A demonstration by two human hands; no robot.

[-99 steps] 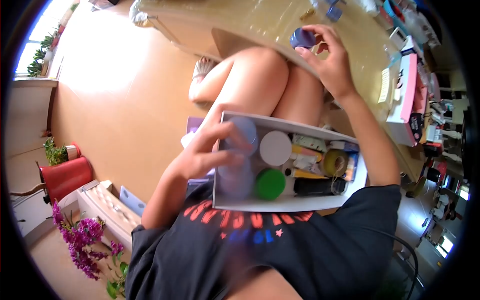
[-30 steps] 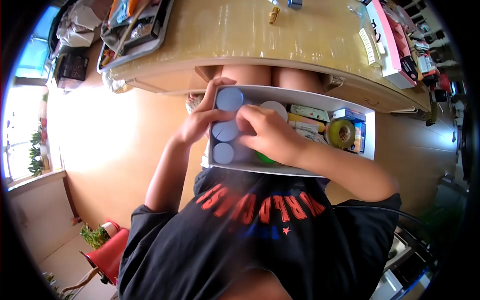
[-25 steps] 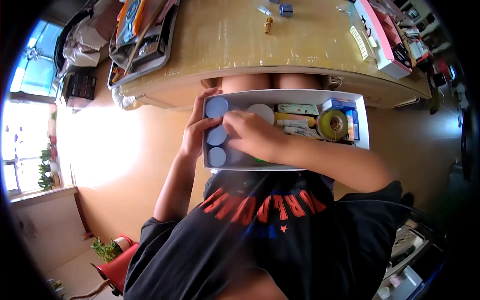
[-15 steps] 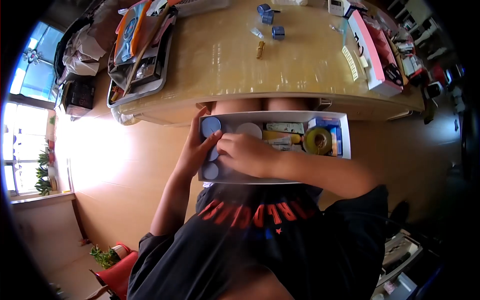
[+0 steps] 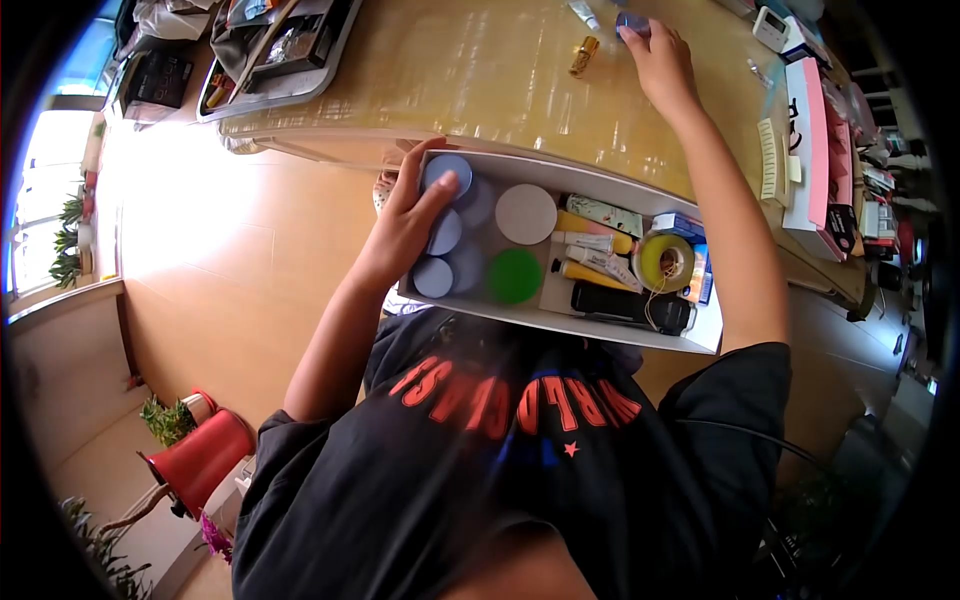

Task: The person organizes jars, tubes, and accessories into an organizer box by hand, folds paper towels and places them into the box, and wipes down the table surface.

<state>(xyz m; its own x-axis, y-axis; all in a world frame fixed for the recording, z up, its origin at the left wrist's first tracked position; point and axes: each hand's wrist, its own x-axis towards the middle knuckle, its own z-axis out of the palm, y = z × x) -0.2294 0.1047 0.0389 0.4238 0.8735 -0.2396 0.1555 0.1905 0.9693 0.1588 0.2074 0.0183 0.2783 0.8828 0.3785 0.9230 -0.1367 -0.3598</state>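
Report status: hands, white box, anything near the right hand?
Left hand gripping white box at left end, thumb over blue lid. Right hand holding blue jar at table; lifted or resting unclear. Gold vial, white tube close by.

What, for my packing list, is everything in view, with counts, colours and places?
Long box: 1, white, centre
Round containers: 3, blue-topped, box's left end
Round tops: 2, white and green, box's middle
Tubes: several, white and yellow, in box
Case: 1, black, in box
Tape roll: 1, olive, in box
Cartons: at least 2, blue, box's right end
Table: 1, tan, top
Small jar: 1, blue, upper right
Slim bottle: 1, gold, on table
Small tube: 1, white, on table
Tray: 1, grey, table's left
Other box: 1, pink and white, table's right
Plants: several, green, left side
Clutter: uncountable, mixed, right edge
Shirt: 1, black, bottom
Left hand: 1, bare, on box's left end
Right hand: 1, bare, at small jar
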